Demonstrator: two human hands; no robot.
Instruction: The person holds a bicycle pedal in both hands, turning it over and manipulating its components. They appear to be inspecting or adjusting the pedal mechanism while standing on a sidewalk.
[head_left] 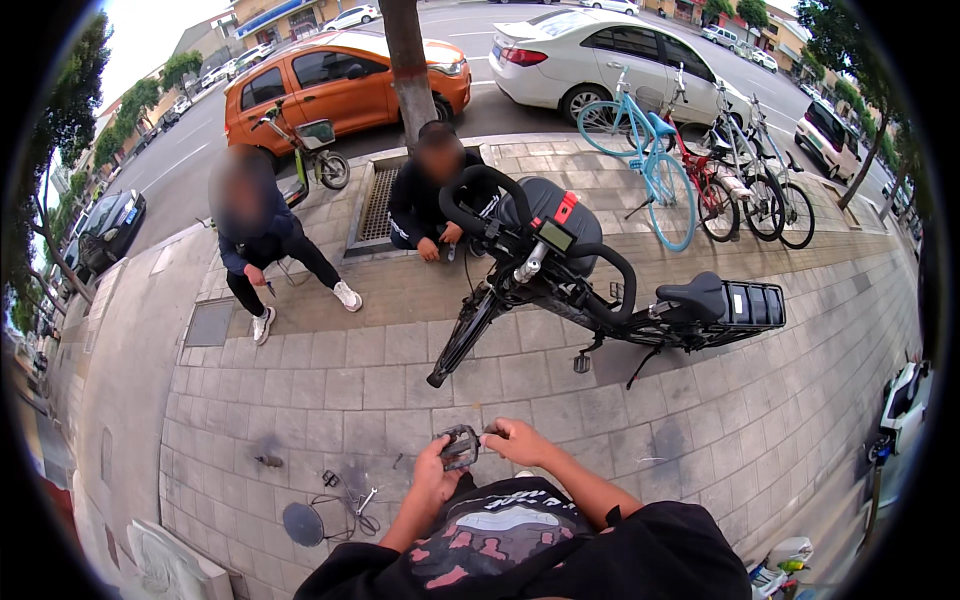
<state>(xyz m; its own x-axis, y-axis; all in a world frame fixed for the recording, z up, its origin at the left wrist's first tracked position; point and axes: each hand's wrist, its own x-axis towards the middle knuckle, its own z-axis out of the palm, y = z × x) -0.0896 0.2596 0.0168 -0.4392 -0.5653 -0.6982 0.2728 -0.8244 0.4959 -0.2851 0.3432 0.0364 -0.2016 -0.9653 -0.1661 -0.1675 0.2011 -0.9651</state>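
You are outdoors on a grey brick pavement (300, 380) beside a street with parked cars. Your left hand (436, 473) is curled around a small dark metal part (461, 447), held over the pavement near your chest; your right hand (516, 441) pinches its right edge. Ahead, a black electric bike (600, 290) stands without its front wheel. Two people crouch behind it. Small tools (345, 495) lie on the bricks to your left.
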